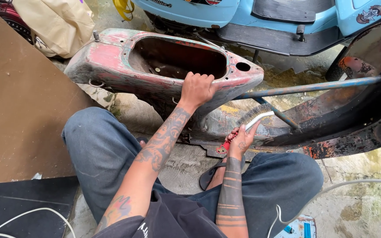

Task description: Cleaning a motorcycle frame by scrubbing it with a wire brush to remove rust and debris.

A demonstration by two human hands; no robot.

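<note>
Wire brush [254, 117] in right hand [240, 142]; left hand [197, 88] grips scooter shell [111, 57] rim.

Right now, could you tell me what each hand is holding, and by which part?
The right hand holds a wire brush by its handle. The left hand grips the scooter shell at the rim of its opening.

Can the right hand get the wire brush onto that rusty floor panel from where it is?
Probably yes: the right hand already has the wire brush against the rusty floor panel, nothing between; the blue bar passes above.
</note>
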